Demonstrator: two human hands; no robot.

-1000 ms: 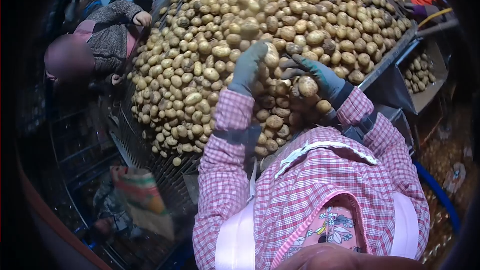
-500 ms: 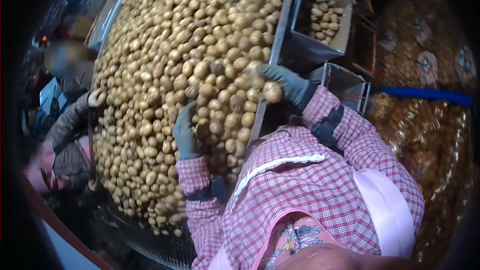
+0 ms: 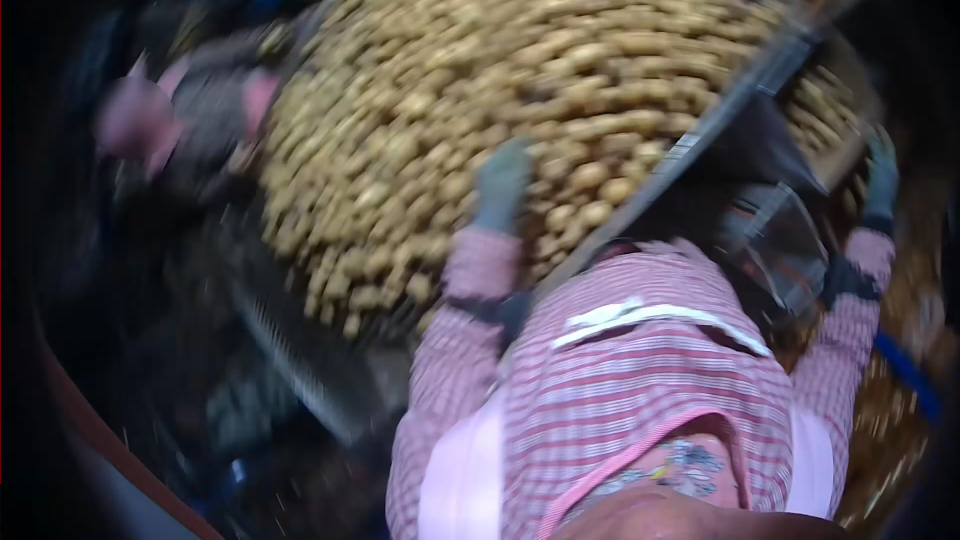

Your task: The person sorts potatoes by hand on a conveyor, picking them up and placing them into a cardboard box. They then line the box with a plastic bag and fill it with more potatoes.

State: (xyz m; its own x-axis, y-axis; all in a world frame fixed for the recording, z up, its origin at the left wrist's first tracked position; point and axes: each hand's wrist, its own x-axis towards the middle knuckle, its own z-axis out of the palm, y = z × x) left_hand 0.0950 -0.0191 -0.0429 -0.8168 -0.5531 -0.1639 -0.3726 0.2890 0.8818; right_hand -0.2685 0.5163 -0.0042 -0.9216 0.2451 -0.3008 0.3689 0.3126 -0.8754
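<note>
Gloved left hand [image 3: 502, 185] reaches forward, arm extended in checked sleeve; gloved right hand [image 3: 880, 180] stretches far out to the side, blurred, grip indistinct.

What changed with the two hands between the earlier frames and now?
The right hand swung out from the table edge, where it held a potato, to the side box; blur hides its grip now. The left hand stayed on the potato pile.

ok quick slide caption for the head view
Gloved left hand on a potato pile, right hand out by a side box.
</note>
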